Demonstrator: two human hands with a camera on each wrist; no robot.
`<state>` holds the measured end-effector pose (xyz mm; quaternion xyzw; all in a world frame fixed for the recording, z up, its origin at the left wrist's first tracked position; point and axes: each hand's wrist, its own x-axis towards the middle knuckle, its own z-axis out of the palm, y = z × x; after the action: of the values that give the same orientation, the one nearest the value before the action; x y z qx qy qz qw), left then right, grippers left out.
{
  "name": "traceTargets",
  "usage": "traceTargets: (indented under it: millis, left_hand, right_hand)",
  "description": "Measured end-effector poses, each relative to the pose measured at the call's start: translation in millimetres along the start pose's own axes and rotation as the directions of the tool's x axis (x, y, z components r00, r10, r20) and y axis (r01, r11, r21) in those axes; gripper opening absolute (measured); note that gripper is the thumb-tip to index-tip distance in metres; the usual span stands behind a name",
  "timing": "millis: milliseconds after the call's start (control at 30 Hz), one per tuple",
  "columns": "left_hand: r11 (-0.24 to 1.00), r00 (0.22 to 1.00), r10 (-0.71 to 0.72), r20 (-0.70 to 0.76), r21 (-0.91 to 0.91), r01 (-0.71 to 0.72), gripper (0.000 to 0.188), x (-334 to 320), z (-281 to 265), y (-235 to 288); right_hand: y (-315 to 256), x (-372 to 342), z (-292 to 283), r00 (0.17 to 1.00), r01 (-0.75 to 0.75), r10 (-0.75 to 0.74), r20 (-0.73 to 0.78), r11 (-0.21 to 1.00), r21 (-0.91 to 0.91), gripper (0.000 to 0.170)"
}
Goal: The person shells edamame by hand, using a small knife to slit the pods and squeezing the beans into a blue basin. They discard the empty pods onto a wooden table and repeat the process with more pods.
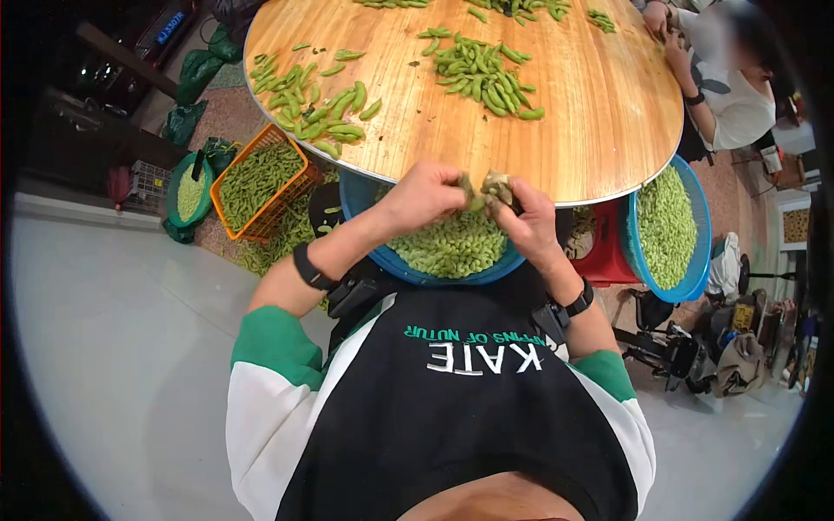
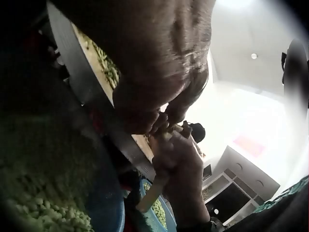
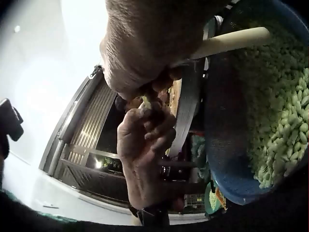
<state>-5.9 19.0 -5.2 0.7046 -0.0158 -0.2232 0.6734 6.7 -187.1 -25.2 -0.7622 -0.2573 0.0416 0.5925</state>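
My left hand (image 1: 426,200) and right hand (image 1: 528,221) meet at the table's near edge, above a blue basin (image 1: 447,280) of shelled green soybeans (image 1: 452,247). In my left fingertips I pinch a green soybean pod (image 1: 474,198). A pale, rod-like handle (image 3: 236,41) sticks out of my right hand (image 3: 145,53), over the basin; the tool's other end is hidden. Pale, crumpled pod pieces (image 1: 498,187) show at my right fingertips. The left wrist view shows the pale handle (image 2: 150,195) below the right hand (image 2: 181,179).
Piles of pods (image 1: 486,74) lie on the round wooden table (image 1: 391,95), more at its left (image 1: 317,108). An orange crate (image 1: 300,187) of pods stands left. Another blue basin (image 1: 702,252) of beans sits right, by a red stool (image 1: 605,252). A person (image 1: 734,95) sits across at right.
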Motion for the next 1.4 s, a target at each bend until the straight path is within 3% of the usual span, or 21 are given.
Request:
traceTargets:
  millis: [33,67,100,133,167,233,333,400,533,667,733,767,900,967,1033,1067,1100,1133,1167,1233,1400]
  left_hand:
    - [0.938,0.987,0.162,-0.018,0.314,-0.148,0.005,-13.2,-5.7,9.5]
    - [0.759,0.949,0.314,0.016,0.596,-0.261,0.006,-27.6,-15.1,16.0]
    - [0.571,0.883,0.468,-0.027,0.772,-0.279,0.008,-42.0,-26.1,15.9]
    - [0.354,0.792,0.610,-0.025,0.903,-0.244,0.009,-56.0,-38.7,15.7]
    - [0.194,0.853,0.514,-0.091,0.981,-0.013,0.010,-68.7,-51.0,22.4]
    - [-0.003,0.819,0.560,-0.122,0.989,0.149,0.012,-76.1,-77.6,31.7]
    - [0.071,0.748,0.656,-0.099,0.995,0.069,0.013,-49.5,-99.5,45.1]
    - [0.329,0.789,0.603,-0.119,0.938,-0.110,0.015,-12.1,-99.4,52.1]
    - [0.256,0.680,0.731,-0.057,0.947,-0.196,0.017,89.3,-105.6,47.8]
    - [0.203,0.635,0.769,-0.075,0.970,-0.131,0.014,148.2,-112.2,36.6]
    - [0.407,0.791,0.576,-0.206,0.911,-0.059,0.016,151.7,-108.0,39.9]
    - [0.404,0.793,0.574,-0.203,0.913,-0.059,0.016,150.0,-107.1,39.1]
    - [0.582,0.775,0.575,-0.261,0.797,-0.163,0.017,120.2,-99.5,34.7]
    - [0.631,0.761,0.590,-0.269,0.742,-0.228,0.016,102.0,-89.5,33.9]
    - [0.913,0.881,0.387,-0.272,0.247,-0.325,0.016,69.7,-68.1,42.3]
    - [0.925,0.887,0.375,-0.270,0.051,-0.376,0.017,59.5,-55.6,42.3]
    - [0.926,0.889,0.372,-0.265,0.049,-0.373,0.017,52.0,-47.4,36.9]
    - [0.918,0.891,0.380,-0.247,-0.019,-0.396,0.018,45.9,-40.4,31.0]
    - [0.905,0.892,0.389,-0.230,-0.089,-0.417,0.019,40.2,-32.7,26.2]
    - [0.897,0.893,0.384,-0.235,-0.135,-0.421,0.018,31.1,-14.8,20.2]
    - [0.928,0.922,0.330,-0.201,-0.108,-0.356,0.015,21.3,5.7,14.4]
  right_hand:
    - [-2.0,-1.1,-0.5,1.000,0.027,-0.027,0.008,0.999,-0.028,0.017]
    - [-6.8,-1.4,-2.6,0.989,0.147,-0.145,0.023,0.983,-0.110,0.022]
    - [-6.3,-3.4,-4.6,0.989,0.148,-0.147,0.020,0.983,-0.106,0.022]
    - [-4.9,-7.4,-7.0,0.971,0.226,-0.205,0.125,0.955,-0.190,0.027]
    - [-4.4,-11.5,-7.5,0.940,0.308,-0.250,0.232,0.914,-0.264,0.033]
    - [-14.5,-14.0,-4.6,0.933,0.319,-0.243,0.266,0.900,-0.298,0.036]
    - [-12.1,-13.0,-0.7,0.945,0.298,-0.233,0.229,0.904,-0.308,0.035]
    - [-10.4,-7.2,0.3,0.959,0.265,-0.221,0.179,0.924,-0.276,0.034]
    - [3.0,-3.5,3.7,0.989,0.136,-0.125,0.083,0.980,-0.145,0.025]
    - [5.2,-3.9,1.0,0.996,0.051,-0.041,0.079,0.990,-0.131,0.020]
    - [6.2,-4.1,0.1,0.996,0.050,-0.039,0.080,0.987,-0.150,0.020]
    - [6.8,-4.6,1.0,0.996,0.050,-0.036,0.086,0.985,-0.163,0.019]
    - [-10.7,-6.3,2.5,0.982,0.043,-0.012,0.191,0.987,-0.157,0.022]
    - [-13.1,-4.6,4.7,0.965,0.052,-0.043,0.260,0.998,-0.028,0.035]
    - [-21.1,-0.5,-0.5,0.957,-0.011,0.008,0.289,1.000,0.007,0.040]
    - [-24.8,1.1,-1.2,0.958,-0.185,0.136,0.254,0.967,0.176,0.039]
    - [-26.3,2.6,-0.9,0.933,-0.339,0.267,0.240,0.876,0.344,0.038]
    - [-23.6,5.2,1.5,0.931,-0.365,0.310,0.193,0.795,0.485,0.032]
    - [-20.4,6.3,2.7,0.931,-0.366,0.314,0.188,0.795,0.485,0.032]
    - [-15.4,7.8,4.6,0.921,-0.370,0.337,0.196,0.598,0.711,0.031]
    - [-16.7,4.2,6.2,0.934,-0.332,0.271,0.233,0.417,0.846,0.028]
